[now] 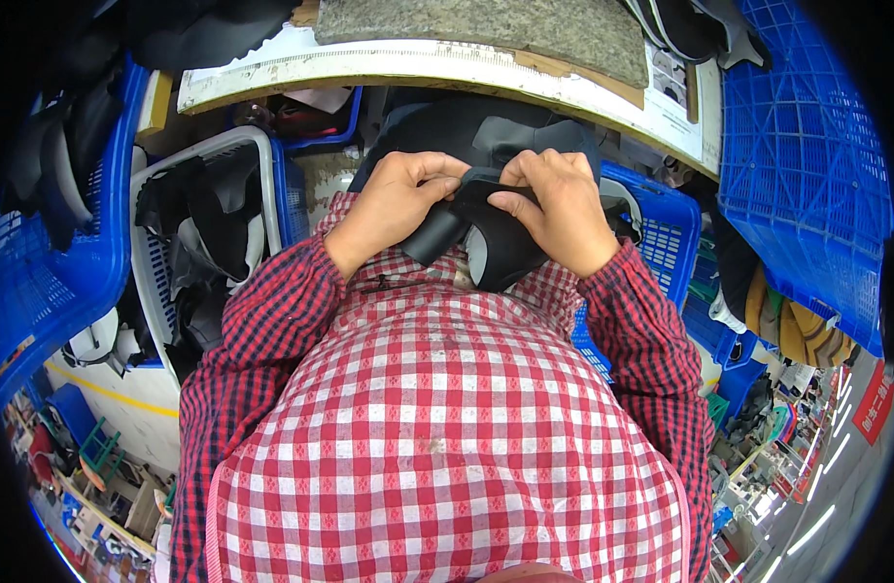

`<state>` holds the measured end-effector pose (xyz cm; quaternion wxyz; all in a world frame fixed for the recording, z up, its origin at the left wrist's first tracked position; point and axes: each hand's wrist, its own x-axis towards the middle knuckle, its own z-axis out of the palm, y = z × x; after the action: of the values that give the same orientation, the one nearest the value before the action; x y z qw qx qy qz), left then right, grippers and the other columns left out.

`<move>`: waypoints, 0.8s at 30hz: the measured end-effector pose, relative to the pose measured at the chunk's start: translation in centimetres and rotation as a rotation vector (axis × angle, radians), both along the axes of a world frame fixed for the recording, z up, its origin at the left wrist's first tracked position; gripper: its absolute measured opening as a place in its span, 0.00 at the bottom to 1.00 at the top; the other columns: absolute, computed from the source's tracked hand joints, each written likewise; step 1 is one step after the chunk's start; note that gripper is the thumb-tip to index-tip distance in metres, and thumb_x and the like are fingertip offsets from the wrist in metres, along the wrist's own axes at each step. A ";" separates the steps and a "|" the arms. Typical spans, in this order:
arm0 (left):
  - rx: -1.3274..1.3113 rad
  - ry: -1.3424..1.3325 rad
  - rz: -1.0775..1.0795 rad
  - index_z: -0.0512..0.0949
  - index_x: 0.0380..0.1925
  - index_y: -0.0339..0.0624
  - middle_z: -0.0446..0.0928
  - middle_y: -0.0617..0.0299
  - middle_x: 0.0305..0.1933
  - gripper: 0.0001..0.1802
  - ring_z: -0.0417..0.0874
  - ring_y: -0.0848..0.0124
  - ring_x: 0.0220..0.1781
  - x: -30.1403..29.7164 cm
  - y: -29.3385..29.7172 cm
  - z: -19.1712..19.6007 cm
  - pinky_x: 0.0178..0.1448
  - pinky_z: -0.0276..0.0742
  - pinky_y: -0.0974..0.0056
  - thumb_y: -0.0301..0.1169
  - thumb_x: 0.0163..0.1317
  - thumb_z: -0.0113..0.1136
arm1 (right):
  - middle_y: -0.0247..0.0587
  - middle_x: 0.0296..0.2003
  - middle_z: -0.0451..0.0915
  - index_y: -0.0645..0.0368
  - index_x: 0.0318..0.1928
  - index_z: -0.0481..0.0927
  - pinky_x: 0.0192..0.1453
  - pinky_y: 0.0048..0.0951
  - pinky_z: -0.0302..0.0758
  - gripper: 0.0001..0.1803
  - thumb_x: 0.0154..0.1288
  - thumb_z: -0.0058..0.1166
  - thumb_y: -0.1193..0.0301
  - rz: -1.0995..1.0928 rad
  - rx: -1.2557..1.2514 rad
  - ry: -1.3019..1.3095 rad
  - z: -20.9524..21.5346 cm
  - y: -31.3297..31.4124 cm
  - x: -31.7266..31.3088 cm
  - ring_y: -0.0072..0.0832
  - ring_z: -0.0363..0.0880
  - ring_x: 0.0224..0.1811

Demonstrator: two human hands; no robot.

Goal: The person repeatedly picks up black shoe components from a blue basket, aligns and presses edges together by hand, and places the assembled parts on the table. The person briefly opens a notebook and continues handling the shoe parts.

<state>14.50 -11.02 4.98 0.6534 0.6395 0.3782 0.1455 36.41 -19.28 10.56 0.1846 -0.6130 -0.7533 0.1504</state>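
Over my lap I hold a black piece of leather-like material (510,228), curved, with a pale inner side showing at its lower left edge. My left hand (408,199) pinches its upper left edge between thumb and fingers. Thumb and fingers of my right hand (559,204) close on its upper right part. A smooth black flap (434,233) hangs below my left fingers; whether it belongs to the same piece I cannot tell. Beyond my hands, another black piece (510,134) with a shiny grey patch lies across my lap.
Ahead is a white work board (389,60) with a grey stone slab (486,29) on it. To the left stand a grey basket (270,175) of black and grey pieces and a blue crate (97,282). Blue crates (802,185) rise at the right; another blue basket (675,228) sits by my right arm.
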 end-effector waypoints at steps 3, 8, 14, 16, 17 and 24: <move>0.079 -0.033 -0.021 0.86 0.51 0.34 0.89 0.63 0.42 0.12 0.85 0.79 0.43 0.1 -0.2 0.2 0.52 0.81 0.68 0.23 0.73 0.59 | 0.31 0.33 0.83 0.53 0.40 0.81 0.52 0.40 0.68 0.14 0.62 0.72 0.60 0.007 -0.061 -0.022 0.1 0.1 0.2 0.34 0.81 0.39; 0.118 -0.015 0.007 0.86 0.49 0.34 0.88 0.63 0.41 0.11 0.84 0.79 0.42 0.3 -0.5 0.4 0.51 0.81 0.68 0.23 0.72 0.59 | 0.32 0.34 0.85 0.53 0.40 0.82 0.52 0.39 0.68 0.15 0.62 0.72 0.59 -0.004 -0.071 -0.017 0.0 0.0 0.2 0.35 0.81 0.39; -0.006 -0.036 0.087 0.86 0.47 0.32 0.87 0.64 0.39 0.10 0.82 0.80 0.41 0.5 -0.7 0.2 0.49 0.79 0.70 0.22 0.71 0.59 | 0.33 0.33 0.85 0.53 0.39 0.81 0.51 0.39 0.68 0.16 0.62 0.72 0.58 -0.031 -0.154 -0.025 0.2 0.3 0.2 0.36 0.83 0.38; -0.066 -0.058 0.097 0.86 0.47 0.31 0.87 0.64 0.39 0.10 0.82 0.80 0.40 0.5 -0.7 0.2 0.49 0.79 0.71 0.21 0.71 0.59 | 0.33 0.33 0.85 0.53 0.39 0.81 0.50 0.39 0.68 0.16 0.62 0.72 0.57 -0.030 -0.175 -0.012 0.2 0.5 0.4 0.36 0.83 0.39; -0.072 -0.058 0.096 0.86 0.46 0.31 0.87 0.64 0.39 0.10 0.82 0.80 0.40 0.5 -0.7 0.3 0.49 0.79 0.71 0.21 0.71 0.59 | 0.33 0.33 0.85 0.53 0.39 0.81 0.50 0.39 0.68 0.17 0.62 0.72 0.57 -0.029 -0.182 -0.008 0.2 0.6 0.5 0.36 0.83 0.39; -0.070 -0.041 0.082 0.87 0.46 0.32 0.86 0.66 0.38 0.10 0.81 0.81 0.40 0.4 -0.7 0.6 0.49 0.78 0.72 0.21 0.71 0.59 | 0.38 0.33 0.83 0.54 0.39 0.80 0.51 0.37 0.68 0.17 0.62 0.72 0.58 -0.036 -0.218 0.004 -0.3 0.6 0.4 0.40 0.82 0.39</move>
<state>14.90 -11.71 5.61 0.6764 0.5971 0.3955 0.1719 36.85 -18.73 10.30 0.1211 -0.6427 -0.7208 0.2295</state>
